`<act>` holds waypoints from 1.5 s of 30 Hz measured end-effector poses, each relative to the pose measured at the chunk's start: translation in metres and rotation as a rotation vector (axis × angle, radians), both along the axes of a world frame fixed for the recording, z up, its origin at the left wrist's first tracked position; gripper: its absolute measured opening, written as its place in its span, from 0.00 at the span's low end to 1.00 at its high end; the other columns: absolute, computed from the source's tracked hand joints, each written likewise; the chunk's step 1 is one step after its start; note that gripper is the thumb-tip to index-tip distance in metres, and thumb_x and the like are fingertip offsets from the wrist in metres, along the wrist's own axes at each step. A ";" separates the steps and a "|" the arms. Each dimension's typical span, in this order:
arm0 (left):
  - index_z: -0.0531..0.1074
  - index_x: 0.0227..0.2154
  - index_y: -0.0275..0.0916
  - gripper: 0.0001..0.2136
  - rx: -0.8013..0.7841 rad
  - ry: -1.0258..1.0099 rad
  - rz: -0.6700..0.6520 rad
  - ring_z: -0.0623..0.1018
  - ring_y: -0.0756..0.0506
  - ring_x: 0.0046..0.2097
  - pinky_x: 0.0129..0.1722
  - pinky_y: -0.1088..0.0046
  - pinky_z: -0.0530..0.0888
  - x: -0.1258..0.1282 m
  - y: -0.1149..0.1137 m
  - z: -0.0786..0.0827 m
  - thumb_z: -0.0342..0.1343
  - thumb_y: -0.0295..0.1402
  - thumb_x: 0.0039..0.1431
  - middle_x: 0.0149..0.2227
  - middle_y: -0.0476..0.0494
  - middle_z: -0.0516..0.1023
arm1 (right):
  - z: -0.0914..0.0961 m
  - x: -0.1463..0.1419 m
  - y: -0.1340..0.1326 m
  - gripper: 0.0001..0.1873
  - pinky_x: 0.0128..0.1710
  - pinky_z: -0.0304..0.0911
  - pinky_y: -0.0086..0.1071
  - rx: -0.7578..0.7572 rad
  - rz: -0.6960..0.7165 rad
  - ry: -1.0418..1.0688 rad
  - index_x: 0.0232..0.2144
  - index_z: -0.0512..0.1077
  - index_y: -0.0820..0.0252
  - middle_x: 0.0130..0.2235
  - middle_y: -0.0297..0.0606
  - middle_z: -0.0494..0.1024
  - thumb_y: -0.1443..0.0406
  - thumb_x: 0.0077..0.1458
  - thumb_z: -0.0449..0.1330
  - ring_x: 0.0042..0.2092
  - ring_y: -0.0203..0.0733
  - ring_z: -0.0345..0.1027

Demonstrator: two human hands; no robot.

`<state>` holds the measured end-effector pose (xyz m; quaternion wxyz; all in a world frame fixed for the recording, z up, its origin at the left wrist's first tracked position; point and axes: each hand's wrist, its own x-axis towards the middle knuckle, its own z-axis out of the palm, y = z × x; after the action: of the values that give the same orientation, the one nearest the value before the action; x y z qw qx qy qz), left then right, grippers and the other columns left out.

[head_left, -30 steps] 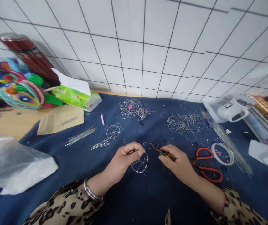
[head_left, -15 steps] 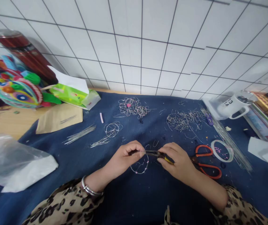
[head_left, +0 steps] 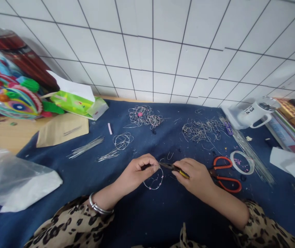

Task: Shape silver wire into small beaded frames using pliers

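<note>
Between thumb and fingers, my left hand (head_left: 139,172) pinches the top of a wire ring (head_left: 154,189) strung with small pink beads. My right hand (head_left: 194,175) grips a pair of pliers (head_left: 181,172) with yellow on the handle. The plier jaws point left and reach the wire at my left fingertips; whether they are clamped on it is too small to tell. A small bent wire (head_left: 170,155) lies just beyond the jaws on the dark blue cloth (head_left: 147,220).
Orange-handled scissors (head_left: 226,174) and a white ring-shaped dish (head_left: 253,167) with pink beads lie right. Behind are wire tangles (head_left: 201,130), with straight wires (head_left: 87,147) to the left. A mug (head_left: 257,113) stands back right; a plastic bag (head_left: 20,179) lies left.
The pliers have tilted, their handle end now lower, and my right hand has shifted slightly. My left hand keeps its pinch on the beaded ring. The whole view has moved a little.
</note>
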<state>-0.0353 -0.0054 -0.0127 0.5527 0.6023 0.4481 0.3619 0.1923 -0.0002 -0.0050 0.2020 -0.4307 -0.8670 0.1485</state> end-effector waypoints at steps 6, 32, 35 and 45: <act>0.72 0.31 0.37 0.07 -0.005 0.009 0.013 0.67 0.50 0.31 0.31 0.75 0.64 0.001 0.000 -0.002 0.53 0.34 0.58 0.32 0.47 0.68 | 0.003 -0.005 -0.006 0.09 0.38 0.62 0.31 -0.118 -0.081 -0.005 0.38 0.71 0.58 0.33 0.38 0.74 0.62 0.56 0.55 0.36 0.39 0.68; 0.70 0.27 0.34 0.07 -0.091 -0.107 -0.051 0.62 0.54 0.28 0.28 0.77 0.60 -0.002 -0.001 -0.002 0.52 0.31 0.58 0.29 0.50 0.63 | 0.007 -0.003 -0.001 0.07 0.34 0.58 0.27 -0.431 -0.008 0.144 0.37 0.71 0.56 0.31 0.32 0.70 0.63 0.54 0.57 0.32 0.34 0.64; 0.70 0.28 0.34 0.07 -0.090 -0.096 -0.044 0.63 0.53 0.28 0.28 0.77 0.60 -0.001 -0.001 -0.003 0.53 0.32 0.58 0.29 0.50 0.63 | 0.006 -0.003 -0.001 0.07 0.35 0.59 0.27 -0.397 -0.003 0.126 0.37 0.71 0.56 0.32 0.32 0.72 0.64 0.54 0.57 0.34 0.34 0.65; 0.73 0.31 0.35 0.07 -0.013 -0.010 -0.069 0.67 0.52 0.31 0.31 0.76 0.64 -0.004 0.002 -0.005 0.54 0.33 0.57 0.31 0.47 0.67 | 0.005 -0.003 -0.005 0.09 0.38 0.61 0.30 -0.245 -0.036 0.024 0.38 0.72 0.57 0.33 0.35 0.74 0.63 0.55 0.56 0.36 0.38 0.67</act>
<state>-0.0392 -0.0037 -0.0175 0.5708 0.6121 0.4268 0.3426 0.1893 -0.0050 0.0002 0.1608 -0.4658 -0.8320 0.2550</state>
